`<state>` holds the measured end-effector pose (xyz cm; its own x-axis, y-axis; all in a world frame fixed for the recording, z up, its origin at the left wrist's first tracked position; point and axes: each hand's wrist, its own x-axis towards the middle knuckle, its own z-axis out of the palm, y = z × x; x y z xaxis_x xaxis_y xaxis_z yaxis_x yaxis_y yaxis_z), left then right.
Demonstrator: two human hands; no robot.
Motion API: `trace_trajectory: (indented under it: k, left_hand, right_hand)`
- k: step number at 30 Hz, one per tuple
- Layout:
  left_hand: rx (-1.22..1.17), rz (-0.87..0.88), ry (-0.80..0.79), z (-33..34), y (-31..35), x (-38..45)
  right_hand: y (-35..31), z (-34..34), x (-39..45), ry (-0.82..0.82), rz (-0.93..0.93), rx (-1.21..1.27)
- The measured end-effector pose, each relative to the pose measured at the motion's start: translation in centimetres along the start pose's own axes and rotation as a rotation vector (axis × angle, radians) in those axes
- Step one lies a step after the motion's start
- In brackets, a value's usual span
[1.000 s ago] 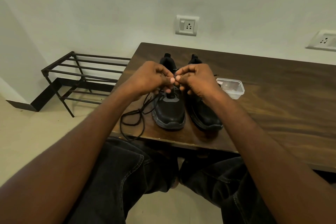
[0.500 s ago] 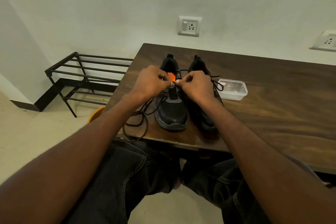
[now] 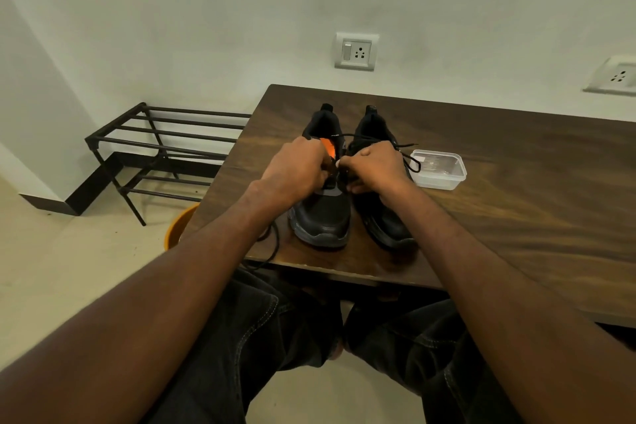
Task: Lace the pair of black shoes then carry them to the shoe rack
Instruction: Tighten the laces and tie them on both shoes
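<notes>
At the left of the frame the shoe rack [image 3: 161,148] is standing bare on the floor against the wall, well apart from the shoes, so the carrying step is not yet begun. Just right of it, an orange tub [image 3: 179,227] is peeking out from under the desk [image 3: 516,217] edge, and a loose length of black lace [image 3: 272,248] is trailing off the near edge of the desk toward the person's lap. Moving toward the middle, the left hand [image 3: 296,172] is curling over the left shoe [image 3: 321,213], its fingers pinching at the lace near the orange tongue, though exactly what lies between the fingertips is too small to make out. Right beside it, nearly touching, the right hand [image 3: 373,167] is also pinching the lace over the same shoe's eyelets, so both hands are working the threading together. The right shoe [image 3: 382,217] is sitting just beside its partner, toes pointing toward the person, and it appears to be laced already, with a bow and loose ends showing past the right hand. Further right a clear plastic box [image 3: 438,170] is resting on the desk near that shoe. By my judgement the job is roughly midway: one shoe looks finished, the other is only partly threaded, and the trip to the rack remains.
</notes>
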<state>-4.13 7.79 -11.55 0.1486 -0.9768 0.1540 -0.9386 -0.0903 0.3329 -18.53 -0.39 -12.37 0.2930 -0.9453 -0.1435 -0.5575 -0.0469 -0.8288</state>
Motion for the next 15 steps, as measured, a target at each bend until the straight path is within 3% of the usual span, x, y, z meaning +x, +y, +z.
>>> trace_trajectory:
  k: [8,15]
  left_hand:
    - [-0.096,-0.015,-0.091,-0.5,-1.0,0.6]
    - [0.105,-0.077,0.026,0.8,0.3,0.6]
  right_hand:
    - [0.3,0.3,-0.1,-0.006,0.024,0.071]
    - [0.1,0.6,0.1,0.019,0.007,0.032]
